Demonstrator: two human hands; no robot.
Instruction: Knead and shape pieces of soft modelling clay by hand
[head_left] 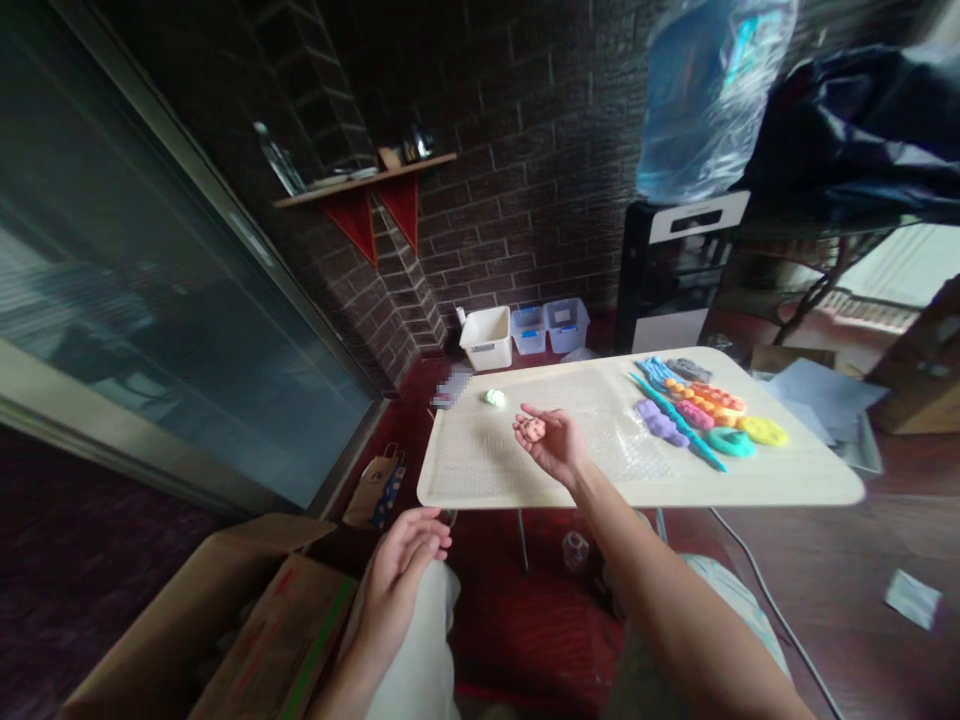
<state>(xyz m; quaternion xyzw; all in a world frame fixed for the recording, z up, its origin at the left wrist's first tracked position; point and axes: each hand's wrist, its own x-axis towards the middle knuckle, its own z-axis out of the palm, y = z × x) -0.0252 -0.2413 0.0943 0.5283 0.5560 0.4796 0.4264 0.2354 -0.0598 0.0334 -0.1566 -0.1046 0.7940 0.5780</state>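
Over the table, my right hand [559, 448] is turned palm up and holds a small pink lump of modelling clay [533, 430] on its curled fingers. My left hand [411, 555] lies on my left knee near the table's front edge, fingers loosely stretched and nothing in them. A pale green-white lump of clay [495, 398] sits on the bubble wrap [480, 455] to the left of my right hand. On the right half of the table lie several coloured clay pieces, among them a purple one [660, 422], a yellow one [763, 431] and a long teal stick [679, 422].
The cream table [810, 480] has rounded corners. Behind it on the floor stand a white bin [487, 340] and two clear bins. A water dispenser [675, 270] is at the back right. An open cardboard box [247, 620] stands beside my left leg. A cable [765, 590] runs along the floor.
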